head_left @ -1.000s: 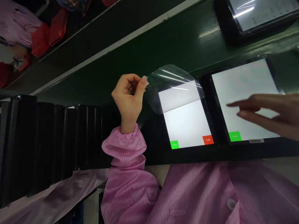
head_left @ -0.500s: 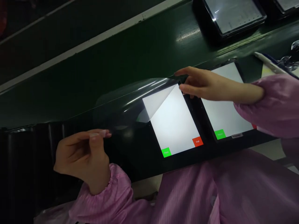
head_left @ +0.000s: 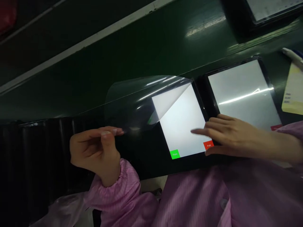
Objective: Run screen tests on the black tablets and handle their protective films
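Between thumb and fingers, my left hand pinches the edge of a clear protective film. The film curls up over the upper left part of a lit tablet, whose screen is white with a green Pass box and a red Fail box. My right hand is open over the tablet's lower right, index finger stretched out above the white screen, thumb by the Fail box. Whether a fingertip touches the glass I cannot tell. Right of it lies a second tablet with a white screen, partly covered by my right hand and forearm.
At the top right stands another device with a pale screen. A pen and a yellow paper slip lie at the right edge. Black ribbed material is at the left. A pale ledge runs across behind the dark green table.
My right hand has come down from the tablet's upper right corner to its lower right, index finger now extended. My left hand keeps its pinch on the film. The view has shifted slightly.
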Motion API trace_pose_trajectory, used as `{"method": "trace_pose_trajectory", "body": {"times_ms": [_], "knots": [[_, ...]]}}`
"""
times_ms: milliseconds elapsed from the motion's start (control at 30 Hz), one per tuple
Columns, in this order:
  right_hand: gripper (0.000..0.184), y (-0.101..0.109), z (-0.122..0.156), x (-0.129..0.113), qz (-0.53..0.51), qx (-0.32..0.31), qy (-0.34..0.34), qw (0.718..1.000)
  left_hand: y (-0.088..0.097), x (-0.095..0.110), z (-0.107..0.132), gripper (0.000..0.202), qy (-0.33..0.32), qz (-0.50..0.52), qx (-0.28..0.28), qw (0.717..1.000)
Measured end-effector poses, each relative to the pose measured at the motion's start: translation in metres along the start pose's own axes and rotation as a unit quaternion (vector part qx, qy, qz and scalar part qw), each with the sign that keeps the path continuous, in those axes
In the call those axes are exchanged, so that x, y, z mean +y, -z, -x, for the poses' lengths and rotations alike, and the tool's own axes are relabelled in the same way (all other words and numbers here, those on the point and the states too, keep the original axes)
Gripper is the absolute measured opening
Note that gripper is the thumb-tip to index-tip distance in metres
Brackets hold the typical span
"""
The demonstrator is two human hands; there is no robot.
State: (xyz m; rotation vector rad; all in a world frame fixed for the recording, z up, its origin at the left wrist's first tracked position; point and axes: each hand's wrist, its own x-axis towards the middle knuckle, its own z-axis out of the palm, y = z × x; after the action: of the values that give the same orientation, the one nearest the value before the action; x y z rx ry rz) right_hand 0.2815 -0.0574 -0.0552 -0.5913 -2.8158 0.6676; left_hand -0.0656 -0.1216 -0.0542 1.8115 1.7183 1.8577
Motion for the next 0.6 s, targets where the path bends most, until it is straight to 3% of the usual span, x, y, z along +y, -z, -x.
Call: {"method": "trace_pose_trajectory", "body": {"times_ms": [100, 200, 333, 433, 500, 600], "knots": [[0.066, 0.017, -0.023, 0.03, -0.154, 0.002, -0.118, 0.981, 0.006, 0.011, 0.008, 0.032, -0.023, 0.037, -0.056, 0.997], [0.059, 0.036, -0.057, 0.059, -0.244, -0.012, -0.211, 0.947, 0.018, 0.025, 0.024, 0.036, -0.03, 0.056, -0.172, 0.983], [0.054, 0.052, -0.093, 0.076, -0.243, -0.061, -0.224, 0.942, 0.028, 0.039, 0.049, 0.028, -0.017, 0.042, -0.343, 0.938], [0.05, 0.05, -0.108, 0.07, -0.181, -0.063, -0.212, 0.958, 0.017, 0.045, 0.062, 0.013, -0.029, 0.036, -0.401, 0.915], [0.05, 0.041, -0.109, 0.056, -0.075, -0.057, -0.186, 0.978, 0.004, 0.047, 0.066, 0.011, -0.064, -0.01, -0.395, 0.916], [0.043, 0.021, -0.09, 0.017, 0.094, -0.016, -0.012, 0.995, -0.012, 0.053, 0.069, 0.011, -0.122, -0.107, -0.376, 0.912]]}}
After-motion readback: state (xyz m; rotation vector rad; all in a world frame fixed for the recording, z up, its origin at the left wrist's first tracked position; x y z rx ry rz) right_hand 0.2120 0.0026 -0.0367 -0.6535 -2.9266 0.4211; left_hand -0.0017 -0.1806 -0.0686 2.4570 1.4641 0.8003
